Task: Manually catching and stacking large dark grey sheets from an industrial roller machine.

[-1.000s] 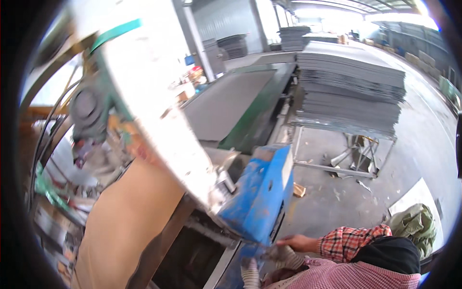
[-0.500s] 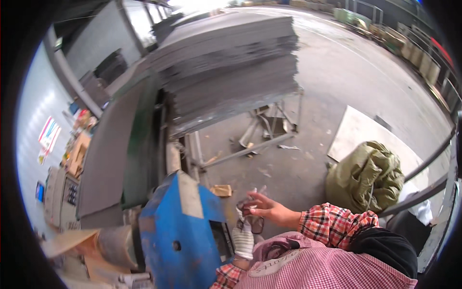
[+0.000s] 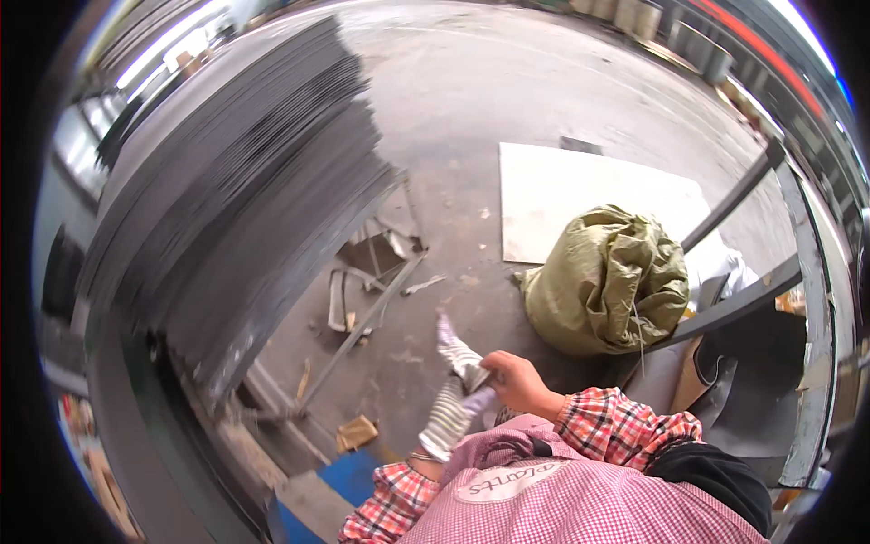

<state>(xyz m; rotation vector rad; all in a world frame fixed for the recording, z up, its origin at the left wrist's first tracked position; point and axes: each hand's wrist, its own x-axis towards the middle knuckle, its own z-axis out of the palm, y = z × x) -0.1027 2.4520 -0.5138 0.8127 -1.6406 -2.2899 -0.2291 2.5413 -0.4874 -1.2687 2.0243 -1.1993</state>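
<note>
My left hand (image 3: 445,419) wears a white-and-grey striped work glove with purplish fingertips. Its fingers are closed at the lower part of a second striped work glove (image 3: 464,358), whose purplish fingertips point up and away from me. My bare right hand (image 3: 520,382) comes in from the right and pinches that loose glove near its cuff. Both hands meet in front of my red checked apron (image 3: 562,494). Where the gloves overlap, part of my left fingers is hidden.
A tall stack of dark grey sheets (image 3: 245,172) stands at left. An olive woven sack (image 3: 607,281) sits beside a white board (image 3: 580,195) on the floor. Metal framing (image 3: 743,304) is at right, a blue metal part (image 3: 352,473) lower left, and scraps (image 3: 376,254) lie near the stack.
My view has swung to the right, so the stack and blue machine shifted left. My right hand, open with fingers apart before, has closed on the loose glove.
</note>
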